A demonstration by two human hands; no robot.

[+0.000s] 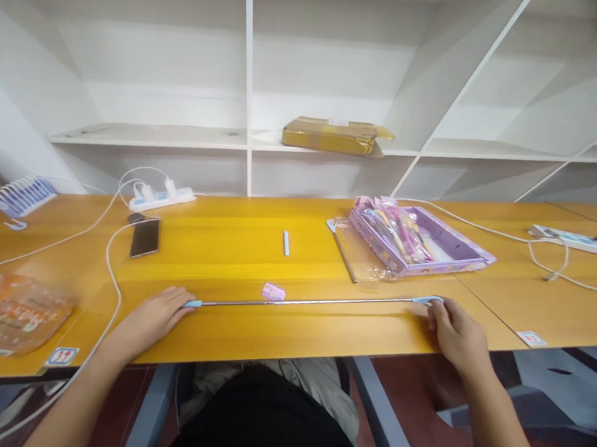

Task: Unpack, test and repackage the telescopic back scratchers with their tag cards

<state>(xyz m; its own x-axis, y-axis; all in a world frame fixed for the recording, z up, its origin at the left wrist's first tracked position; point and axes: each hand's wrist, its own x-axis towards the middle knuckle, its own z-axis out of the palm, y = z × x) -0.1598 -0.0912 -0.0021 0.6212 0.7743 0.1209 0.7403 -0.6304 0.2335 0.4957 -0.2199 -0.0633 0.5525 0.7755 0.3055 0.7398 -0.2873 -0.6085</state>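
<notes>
A telescopic back scratcher (304,302), drawn out long, lies level across the front of the desk. My left hand (166,315) is closed around its blue handle end, and my right hand (456,328) pinches the light blue claw end. Behind the rod is a small pink and white label (273,291). A short light blue handle piece (286,243) rests farther back. Beside it, another metal rod with a pale claw head (344,252) lies partly on clear plastic wrap (367,257).
At the right, a purple box (451,263) holds several bagged scratchers. A phone (145,237), a power strip (162,198) and white cables occupy the left. A clear orange-printed bag (21,316) sits near the left edge. A taped carton (333,136) stands on the shelf.
</notes>
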